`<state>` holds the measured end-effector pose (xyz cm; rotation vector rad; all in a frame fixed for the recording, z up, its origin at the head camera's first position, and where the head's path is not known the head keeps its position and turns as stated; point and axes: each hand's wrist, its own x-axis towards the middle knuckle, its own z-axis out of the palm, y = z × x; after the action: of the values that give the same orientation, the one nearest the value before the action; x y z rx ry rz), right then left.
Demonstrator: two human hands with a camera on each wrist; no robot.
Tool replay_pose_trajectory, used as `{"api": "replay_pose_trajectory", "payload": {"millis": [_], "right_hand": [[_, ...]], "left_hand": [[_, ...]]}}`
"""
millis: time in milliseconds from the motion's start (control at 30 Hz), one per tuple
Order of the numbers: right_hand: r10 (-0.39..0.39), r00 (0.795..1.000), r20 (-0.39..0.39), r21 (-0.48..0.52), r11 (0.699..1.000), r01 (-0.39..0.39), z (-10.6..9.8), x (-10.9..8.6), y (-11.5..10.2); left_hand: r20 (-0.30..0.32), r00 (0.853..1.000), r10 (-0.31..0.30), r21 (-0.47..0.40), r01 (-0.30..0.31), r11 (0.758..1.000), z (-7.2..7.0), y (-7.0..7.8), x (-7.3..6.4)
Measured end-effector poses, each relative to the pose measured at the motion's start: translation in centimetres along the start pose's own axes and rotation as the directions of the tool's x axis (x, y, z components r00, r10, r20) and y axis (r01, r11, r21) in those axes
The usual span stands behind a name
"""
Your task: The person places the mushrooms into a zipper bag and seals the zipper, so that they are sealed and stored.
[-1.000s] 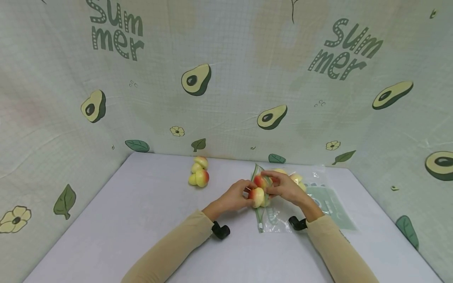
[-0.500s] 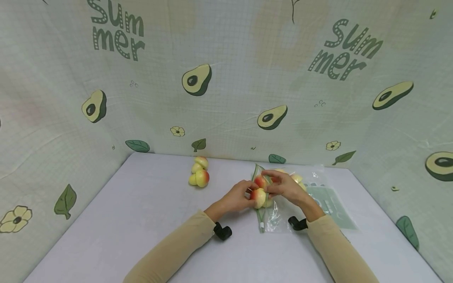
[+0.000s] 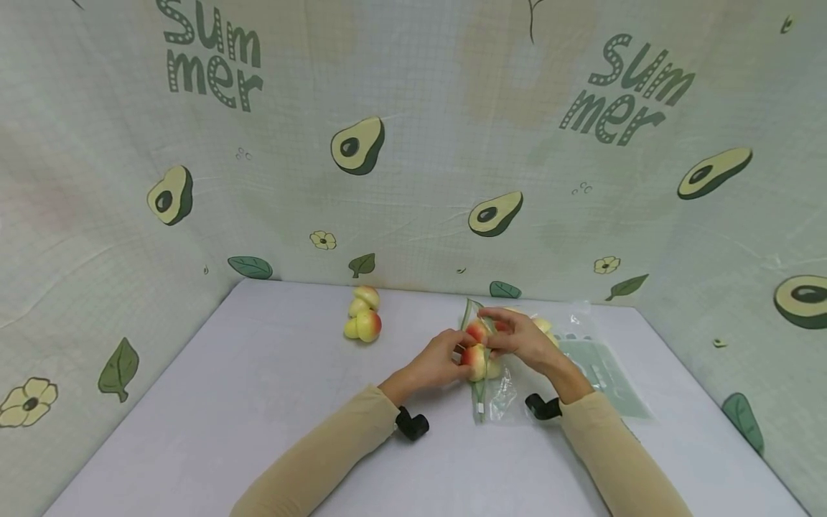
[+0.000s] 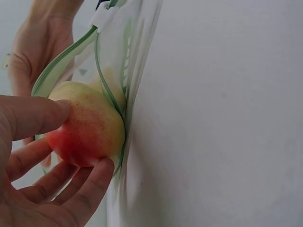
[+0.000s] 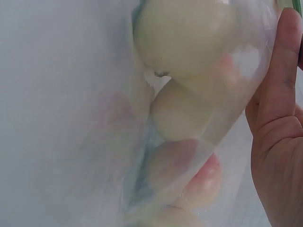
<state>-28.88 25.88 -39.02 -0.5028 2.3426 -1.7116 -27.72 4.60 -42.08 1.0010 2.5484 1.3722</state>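
Note:
My left hand [image 3: 441, 359] grips a round yellow fruit with a red blush [image 4: 87, 125], thumb on one side and fingertips on the other. The fruit sits in the green-edged mouth of a clear zip bag [image 3: 480, 402], partly inside it. Opposite, my right hand [image 3: 520, 341] holds the bag near its mouth with bent fingers. Another red-and-yellow fruit [image 3: 478, 330] shows between the hands, just beyond the gripped one. Through the cloudy plastic in the right wrist view, several pale yellow and reddish fruits [image 5: 184, 38] lie close together.
More yellow-and-red fruits [image 3: 368, 325] lie in a small cluster at the back left of the white table [image 3: 271, 402]. A flat pale-green printed panel of the bag [image 3: 610, 377] spreads to the right. Patterned cloth walls [image 3: 413, 215] enclose the table's back and sides.
My left hand has shifted slightly right with the fruit, bringing it farther into the bag's mouth. The right hand has stayed nearly still at the bag.

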Motion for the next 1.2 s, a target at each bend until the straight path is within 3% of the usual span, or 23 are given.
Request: {"api": "replay_pose_trajectory", "payload": {"millis": [467,933,1200], "right_hand": [[-0.013,1.000,0.013,0.035,0.999,0.013,-0.09,-0.03,0.07],[-0.001,1.000,0.000,-0.008,1.000,0.001,0.07,-0.05,-0.17],[-0.015,1.000,0.004,0.024,1.000,0.015,-0.05,-0.07,-0.40]], "left_hand": [[-0.020,1.000,-0.011,0.000,0.011,1.000,0.83,0.07,0.46],[-0.029,0.999,-0.045,-0.038,0.043,0.998,0.64,0.09,0.30],[-0.036,0.999,-0.035,-0.041,0.034,0.999,0.98,0.10,0.74]]}}
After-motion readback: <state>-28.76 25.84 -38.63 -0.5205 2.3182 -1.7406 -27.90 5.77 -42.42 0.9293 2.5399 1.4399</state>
